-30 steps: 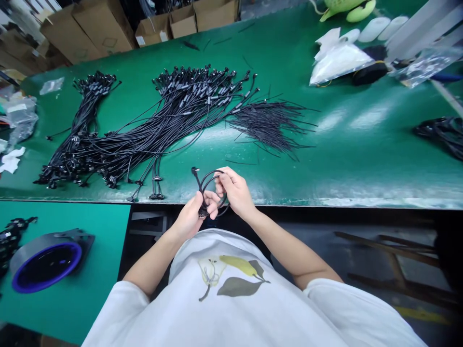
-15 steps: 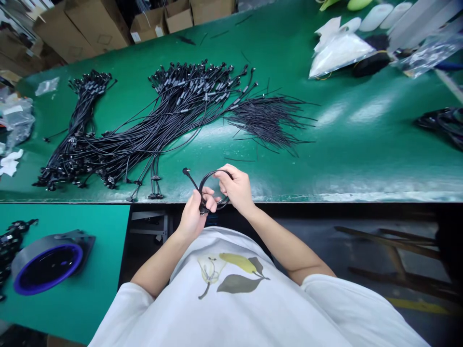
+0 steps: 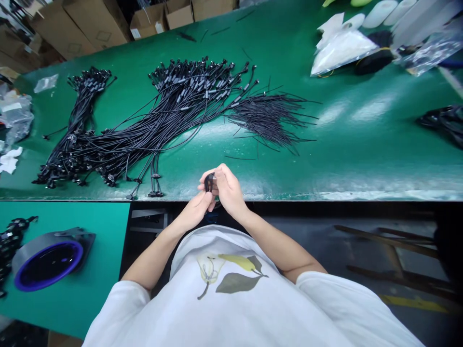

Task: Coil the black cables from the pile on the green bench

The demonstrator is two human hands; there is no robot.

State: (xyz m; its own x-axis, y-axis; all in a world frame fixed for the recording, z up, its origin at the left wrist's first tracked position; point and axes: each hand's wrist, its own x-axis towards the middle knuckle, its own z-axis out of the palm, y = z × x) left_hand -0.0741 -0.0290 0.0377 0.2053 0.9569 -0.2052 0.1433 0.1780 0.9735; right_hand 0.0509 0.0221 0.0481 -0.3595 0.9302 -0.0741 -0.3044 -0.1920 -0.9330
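Note:
Both hands are together at the near edge of the green table, closed around a coiled black cable [image 3: 209,182]. My left hand [image 3: 197,207] grips the coil from below, its thumb pressed against the loops. On the coil's right side my right hand [image 3: 228,190] has its fingers wrapped round it, and they hide much of the cable. Beyond the hands lies a big bundle of black cables [image 3: 170,115] with connectors at their ends. A pile of thin black ties [image 3: 267,118] lies at the bundle's right.
A second cable bundle [image 3: 81,106] lies farther left. Plastic bags with white contents [image 3: 342,50] and white rolls [image 3: 379,14] are at the back right. Cardboard boxes [image 3: 97,24] line the far edge. A purple-rimmed round container [image 3: 48,265] stands on the lower left table [image 3: 104,270].
The wide cable loop has been drawn into a small coil between the hands. My right hand has moved left against my left hand, and the loose connector end no longer shows.

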